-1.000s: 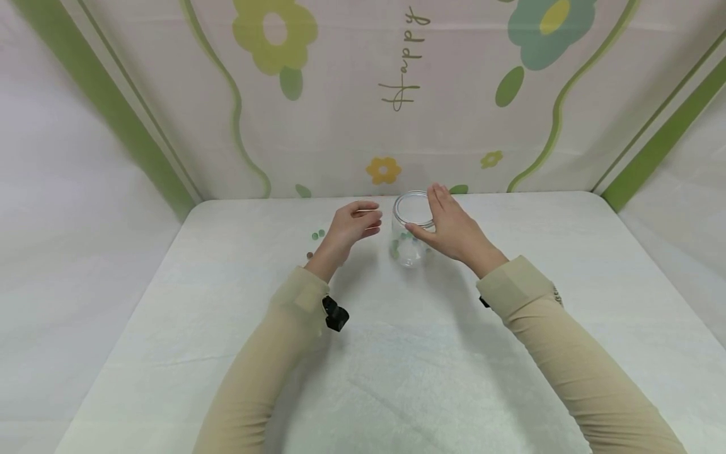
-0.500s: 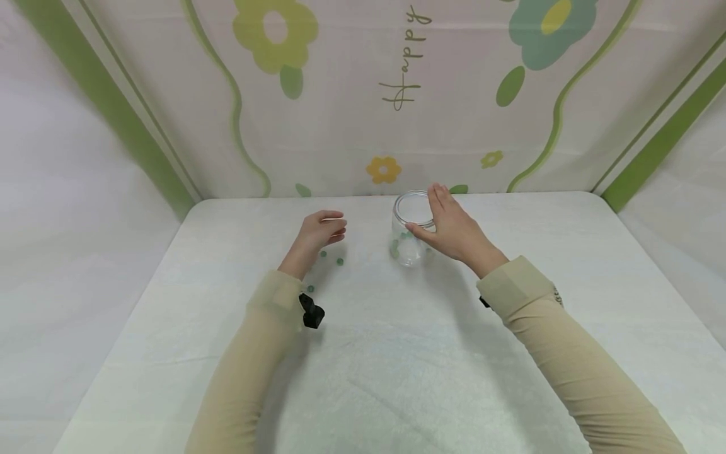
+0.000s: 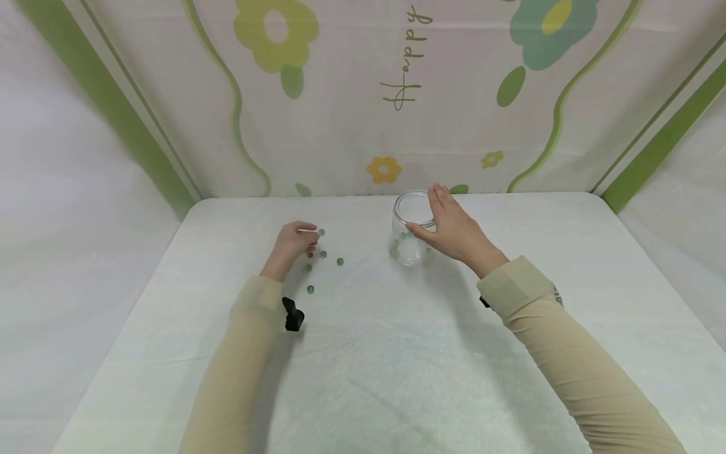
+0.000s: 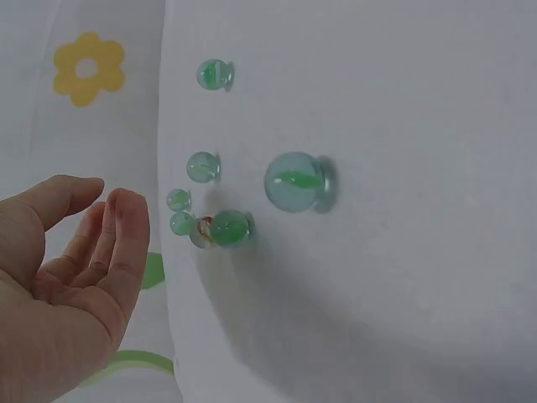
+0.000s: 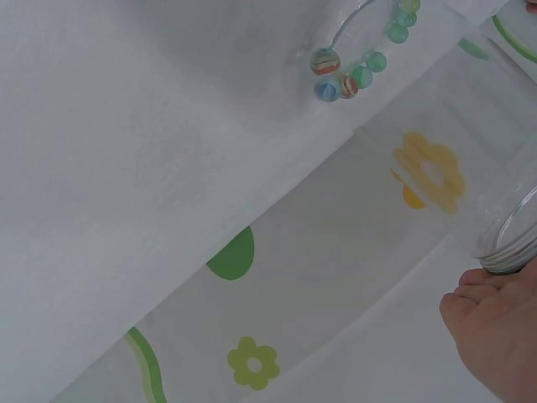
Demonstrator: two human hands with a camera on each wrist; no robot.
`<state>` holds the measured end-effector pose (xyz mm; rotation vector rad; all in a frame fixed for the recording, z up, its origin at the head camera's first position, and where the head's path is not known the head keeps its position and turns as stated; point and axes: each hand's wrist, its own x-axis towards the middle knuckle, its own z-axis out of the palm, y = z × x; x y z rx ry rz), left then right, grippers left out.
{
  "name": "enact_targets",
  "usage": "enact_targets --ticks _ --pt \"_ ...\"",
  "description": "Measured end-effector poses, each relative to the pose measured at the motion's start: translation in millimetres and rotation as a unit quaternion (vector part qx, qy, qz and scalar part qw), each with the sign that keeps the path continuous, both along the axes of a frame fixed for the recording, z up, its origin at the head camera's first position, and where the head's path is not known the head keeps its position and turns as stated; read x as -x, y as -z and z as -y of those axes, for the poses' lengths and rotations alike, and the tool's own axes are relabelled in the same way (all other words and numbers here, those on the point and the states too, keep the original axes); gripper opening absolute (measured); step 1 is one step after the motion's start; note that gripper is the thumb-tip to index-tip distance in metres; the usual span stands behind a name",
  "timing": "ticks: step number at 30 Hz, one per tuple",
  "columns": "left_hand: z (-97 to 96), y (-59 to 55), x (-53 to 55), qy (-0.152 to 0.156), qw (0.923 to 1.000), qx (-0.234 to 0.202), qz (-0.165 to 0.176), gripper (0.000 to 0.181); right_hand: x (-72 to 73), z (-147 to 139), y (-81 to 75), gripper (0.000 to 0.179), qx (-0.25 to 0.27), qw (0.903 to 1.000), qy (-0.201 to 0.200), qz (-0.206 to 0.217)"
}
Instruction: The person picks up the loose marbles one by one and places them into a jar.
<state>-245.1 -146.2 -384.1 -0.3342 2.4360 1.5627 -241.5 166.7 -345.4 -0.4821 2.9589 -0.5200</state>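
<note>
In the head view, a clear jar (image 3: 409,253) with a silvery rim stands upright near the table's back edge. Marbles (image 5: 362,77), mostly green with some red-striped and one blue, lie at its bottom. My right hand (image 3: 457,232) rests against the jar's rim from the right, fingers straight and thumb spread along the near side. Left of the jar, my left hand (image 3: 293,243) hovers at a loose group of green marbles (image 3: 323,254). Its fingers are loosely bent, thumb and fingertips apart, with nothing between them in the left wrist view. One red-swirled marble (image 4: 204,232) sits among the green ones.
A white cloth covers the table (image 3: 386,366). Behind it hangs a flower-printed sheet (image 3: 340,113) with green stripes. Small black cameras (image 3: 293,315) are worn at the wrists.
My left hand has moved left, away from beside the jar to the loose marbles, uncovering several of them on the cloth. The right hand and jar have stayed in place.
</note>
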Motion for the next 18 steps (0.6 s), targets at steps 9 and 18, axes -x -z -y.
enact_targets --ticks 9,18 --pt "16.4 13.3 -2.0 -0.012 0.9993 0.036 0.004 0.042 -0.5 1 -0.7 0.094 0.000 1.0000 -0.002 0.001" --pt "21.9 18.9 -3.7 -0.013 0.9972 0.067 0.029 0.046 -0.6 0 0.6 0.095 0.003 1.0000 0.000 -0.001"
